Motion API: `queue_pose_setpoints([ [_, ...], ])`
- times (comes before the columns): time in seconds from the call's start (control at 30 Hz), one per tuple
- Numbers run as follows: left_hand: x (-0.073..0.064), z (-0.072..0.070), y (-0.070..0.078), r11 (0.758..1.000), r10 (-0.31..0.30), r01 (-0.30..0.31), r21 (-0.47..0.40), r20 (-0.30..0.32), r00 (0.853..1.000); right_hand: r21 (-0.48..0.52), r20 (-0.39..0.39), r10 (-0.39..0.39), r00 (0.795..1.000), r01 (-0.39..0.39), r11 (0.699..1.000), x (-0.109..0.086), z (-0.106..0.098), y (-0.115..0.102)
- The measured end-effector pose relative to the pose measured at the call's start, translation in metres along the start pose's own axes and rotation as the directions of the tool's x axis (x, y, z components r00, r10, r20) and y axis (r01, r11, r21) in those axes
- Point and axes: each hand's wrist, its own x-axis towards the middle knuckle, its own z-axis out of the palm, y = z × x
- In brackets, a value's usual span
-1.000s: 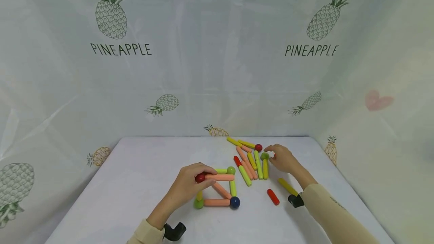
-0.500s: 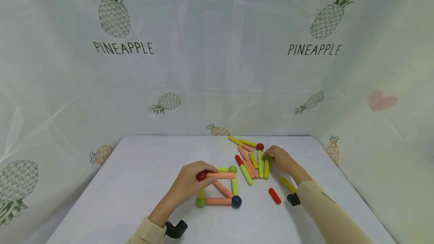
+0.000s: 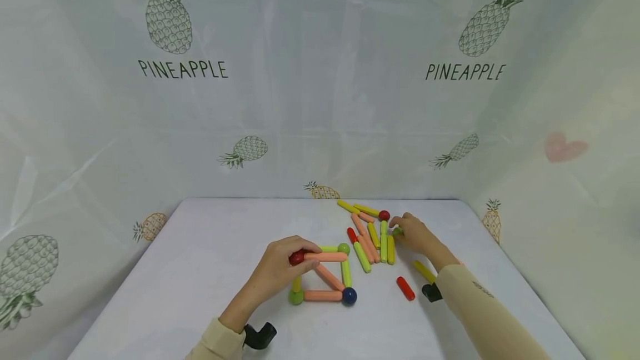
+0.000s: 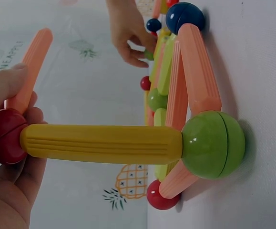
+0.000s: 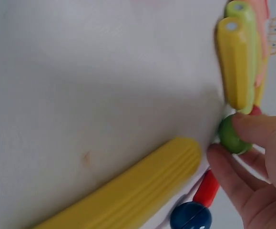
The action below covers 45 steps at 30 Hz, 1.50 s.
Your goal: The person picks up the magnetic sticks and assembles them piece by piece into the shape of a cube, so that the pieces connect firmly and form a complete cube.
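Rear: a backdrop cloth (image 3: 320,99), behind the tabletop (image 3: 150,288). Centre: a rod-and-ball frame (image 3: 322,295); above its front left corner, atop an upright rod (image 4: 102,144), an upper ball (image 4: 8,136) lies in the left hand (image 3: 282,263). Behind and right of the frame: a cluster of loose rods (image 3: 369,248), with an end ball (image 3: 384,215) at its rear right. At the cluster's right edge: the right hand (image 3: 415,235), a pinched ball (image 5: 232,136) between its fingers. Before the cluster: a single rod (image 3: 405,288), with a second rod (image 3: 422,270) just to its right.
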Motion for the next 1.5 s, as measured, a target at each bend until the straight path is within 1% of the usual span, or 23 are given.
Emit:
queue_pose_setpoints([
  [0.07,0.000,0.001,-0.001,1.000,-0.004,0.004,-0.008,0.003,1.000,0.019,-0.051,0.007,0.999,-0.006,1.000,-0.003,-0.002,-0.002],
  [0.13,0.000,0.001,-0.001,1.000,-0.005,0.005,-0.009,0.003,1.000,0.069,-0.120,0.011,0.993,-0.003,0.998,-0.007,-0.005,-0.006],
  [0.23,0.001,0.000,-0.002,1.000,0.012,-0.012,-0.006,0.002,1.000,0.182,-0.222,-0.007,0.975,0.049,0.982,-0.017,-0.009,-0.016],
  [0.3,0.002,0.000,-0.003,1.000,0.029,-0.029,0.009,-0.002,1.000,0.259,-0.249,-0.019,0.968,0.085,0.962,-0.027,-0.013,-0.027],
  [0.37,0.002,0.000,-0.004,0.999,0.047,-0.047,0.009,-0.004,0.999,0.333,-0.262,-0.035,0.965,0.124,0.935,-0.040,-0.018,-0.044],
  [0.43,0.002,0.000,-0.005,0.999,0.044,-0.044,0.008,-0.005,0.999,0.382,-0.270,-0.060,0.961,0.164,0.910,-0.054,-0.022,-0.062],
  [0.53,0.001,0.000,-0.006,0.999,0.043,-0.043,-0.003,-0.005,0.999,0.464,-0.285,-0.107,0.953,0.234,0.855,-0.072,-0.027,-0.090],
  [0.67,0.001,-0.002,-0.006,0.999,0.051,-0.051,0.003,-0.012,0.999,0.550,-0.307,-0.169,0.937,0.320,0.771,-0.085,-0.027,-0.118],
  [0.7,0.001,-0.002,-0.006,0.999,0.049,-0.049,0.002,-0.013,0.999,0.563,-0.312,-0.183,0.932,0.336,0.755,-0.087,-0.026,-0.123],
  [0.77,0.001,-0.002,-0.006,0.999,0.052,-0.052,-0.001,-0.014,0.999,0.580,-0.316,-0.196,0.928,0.352,0.734,-0.090,-0.025,-0.131],
  [0.83,0.001,-0.002,-0.007,0.999,0.052,-0.053,-0.007,-0.009,0.999,0.588,-0.311,-0.197,0.930,0.352,0.729,-0.093,-0.023,-0.135],
  [0.93,0.000,-0.002,-0.006,0.999,0.042,-0.042,-0.012,-0.003,0.999,0.595,-0.290,-0.182,0.939,0.326,0.735,-0.096,-0.021,-0.139],
  [1.0,0.000,-0.002,-0.005,0.999,0.033,-0.033,-0.014,0.000,0.999,0.602,-0.280,-0.178,0.943,0.317,0.732,-0.097,-0.020,-0.140],
  [1.17,0.001,-0.002,-0.003,1.000,0.031,-0.031,-0.001,-0.006,0.999,0.611,-0.287,-0.194,0.938,0.335,0.718,-0.096,-0.018,-0.141],
  [1.23,0.000,-0.002,-0.003,0.999,0.032,-0.032,0.006,-0.009,0.999,0.610,-0.289,-0.194,0.937,0.337,0.717,-0.095,-0.017,-0.141],
  [1.3,0.000,-0.002,-0.003,1.000,0.026,-0.026,0.008,-0.010,1.000,0.606,-0.294,-0.190,0.937,0.336,0.721,-0.095,-0.017,-0.141],
  [1.4,0.000,-0.002,-0.002,1.000,0.013,-0.013,0.004,-0.006,1.000,0.589,-0.311,-0.171,0.935,0.331,0.737,-0.096,-0.016,-0.141],
  [1.5,-0.001,-0.001,-0.002,1.000,0.015,-0.015,0.020,0.002,1.000,0.589,-0.329,-0.164,0.930,0.337,0.734,-0.098,-0.015,-0.141],
])
